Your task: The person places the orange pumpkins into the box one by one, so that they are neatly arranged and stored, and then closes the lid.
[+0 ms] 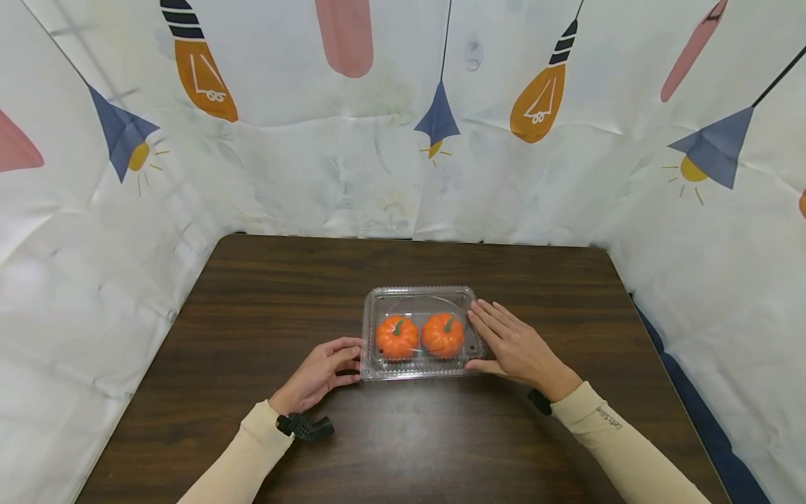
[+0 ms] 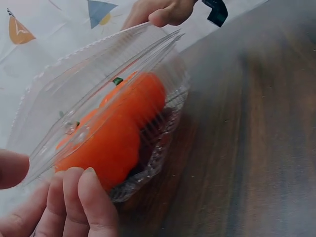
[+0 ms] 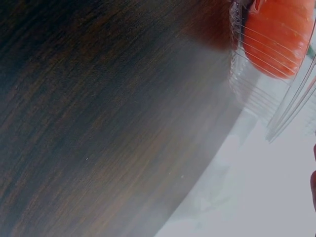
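Note:
A clear plastic clamshell box (image 1: 415,371) rests on the table with its lid down over the base; I cannot tell whether the rims are pressed fully together. Inside sit two small orange pumpkins with green stems, a left pumpkin (image 1: 397,337) and a right pumpkin (image 1: 443,336), side by side. My left hand (image 1: 321,373) touches the box's left side, its fingertips low on the wall in the left wrist view and the thumb apart from them. Along the right edge lies my right hand (image 1: 513,344), fingers straight and thumb spread toward the near corner.
The dark brown wooden table (image 1: 283,294) runs back to a white cloth (image 1: 302,182) printed with lamps and bulbs, which hangs behind and at both sides. A black band with a wrist camera (image 1: 305,425) sits on the left wrist.

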`<action>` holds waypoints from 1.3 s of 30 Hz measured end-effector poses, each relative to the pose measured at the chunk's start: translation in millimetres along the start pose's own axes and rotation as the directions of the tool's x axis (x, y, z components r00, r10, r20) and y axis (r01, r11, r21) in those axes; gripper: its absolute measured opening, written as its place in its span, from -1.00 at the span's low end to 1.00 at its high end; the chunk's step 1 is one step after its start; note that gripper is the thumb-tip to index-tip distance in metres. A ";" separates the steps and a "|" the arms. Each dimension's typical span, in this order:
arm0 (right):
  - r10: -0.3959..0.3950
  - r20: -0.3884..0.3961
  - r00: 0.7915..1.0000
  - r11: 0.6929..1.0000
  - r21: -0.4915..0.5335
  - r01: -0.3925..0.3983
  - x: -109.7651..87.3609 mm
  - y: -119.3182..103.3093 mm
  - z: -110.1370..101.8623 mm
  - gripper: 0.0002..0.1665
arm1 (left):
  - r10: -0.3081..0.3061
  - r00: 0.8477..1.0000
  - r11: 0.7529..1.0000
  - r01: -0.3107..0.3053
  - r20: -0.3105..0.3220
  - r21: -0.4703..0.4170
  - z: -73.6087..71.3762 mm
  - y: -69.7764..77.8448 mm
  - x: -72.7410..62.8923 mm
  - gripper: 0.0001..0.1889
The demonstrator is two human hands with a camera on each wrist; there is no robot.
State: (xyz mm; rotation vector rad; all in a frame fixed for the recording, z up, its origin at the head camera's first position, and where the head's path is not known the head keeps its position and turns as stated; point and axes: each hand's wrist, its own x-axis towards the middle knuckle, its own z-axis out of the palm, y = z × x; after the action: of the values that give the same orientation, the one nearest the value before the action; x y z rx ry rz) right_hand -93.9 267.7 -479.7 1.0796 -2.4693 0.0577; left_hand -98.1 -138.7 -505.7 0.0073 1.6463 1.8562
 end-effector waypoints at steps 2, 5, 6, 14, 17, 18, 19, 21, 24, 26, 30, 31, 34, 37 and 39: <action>0.002 0.006 1.000 1.000 -0.001 -0.002 0.7 -0.3 -0.4 0.16 | -0.002 1.000 1.000 0.002 0.018 0.003 1.0 -1.4 -2.2 -0.42; 0.008 0.016 1.000 1.000 -0.004 -0.008 1.0 -0.5 -0.4 0.17 | 0.002 0.999 1.000 -0.003 0.044 0.020 1.9 -3.5 -4.7 -0.46; 0.011 0.019 1.000 1.000 -0.005 -0.010 1.0 -0.6 -0.5 0.17 | 0.003 0.999 1.000 -0.004 0.046 0.029 2.1 -4.2 -5.4 -0.48; 0.021 0.024 0.999 1.000 -0.003 -0.021 -0.2 -1.8 0.9 0.18 | -0.019 0.998 0.994 0.012 0.060 0.111 2.7 -9.0 -10.4 -0.54; 0.027 0.025 0.999 1.000 0.004 -0.027 -0.5 -2.2 1.5 0.17 | -0.015 0.997 0.991 0.005 0.079 0.132 3.7 -11.0 -11.7 -0.57; 0.029 0.026 0.999 1.000 0.007 -0.029 -0.6 -2.3 1.7 0.17 | -0.011 0.996 0.990 -0.001 0.090 0.138 4.0 -11.7 -11.9 -0.57; 0.032 0.028 0.999 0.999 0.010 -0.033 -0.7 -2.4 1.8 0.17 | -0.005 0.995 0.990 -0.009 0.101 0.143 4.2 -12.4 -11.9 -0.58; 0.036 0.029 0.999 0.999 0.012 -0.037 -0.9 -2.6 1.8 0.18 | 0.008 0.992 0.988 -0.027 0.124 0.152 4.6 -13.7 -12.1 -0.59; 0.040 0.025 0.999 0.999 0.013 -0.041 -1.2 -2.8 2.1 0.18 | 0.029 0.987 0.986 -0.054 0.156 0.157 5.0 -15.5 -12.2 -0.60; 0.042 0.018 0.999 0.999 0.015 -0.042 -1.6 -3.1 2.6 0.18 | 0.035 0.986 0.986 -0.060 0.164 0.154 5.7 -16.5 -12.3 -0.60; 0.054 0.005 0.999 0.998 0.023 -0.054 -2.3 -4.2 3.4 0.18 | 0.038 0.986 0.987 -0.062 0.160 0.150 8.7 -17.1 -11.0 -0.58; 0.059 0.004 0.998 0.998 0.029 -0.059 -2.4 -4.6 3.5 0.17 | 0.037 0.987 0.986 -0.061 0.156 0.152 9.7 -17.1 -10.5 -0.57; 0.081 0.016 0.997 0.995 0.062 -0.082 -3.6 -5.5 3.3 0.16 | 0.035 0.989 0.986 -0.057 0.143 0.155 12.7 -16.9 -9.1 -0.57; 0.112 0.048 0.993 0.986 0.117 -0.117 -5.8 -5.4 3.5 0.18 | 0.032 0.991 0.986 -0.052 0.128 0.159 15.1 -16.8 -8.0 -0.59; 0.149 0.081 0.986 0.973 0.167 -0.161 -7.6 -4.7 3.4 0.20 | 0.032 0.992 0.986 -0.052 0.122 0.161 16.4 -16.7 -7.4 -0.60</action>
State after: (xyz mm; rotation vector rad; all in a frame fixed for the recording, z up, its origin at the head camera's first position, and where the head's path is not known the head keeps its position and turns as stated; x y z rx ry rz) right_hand -87.3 269.0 -486.5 0.9692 -2.6462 0.2927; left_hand -77.9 -127.6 -514.1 0.2204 1.7227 1.7111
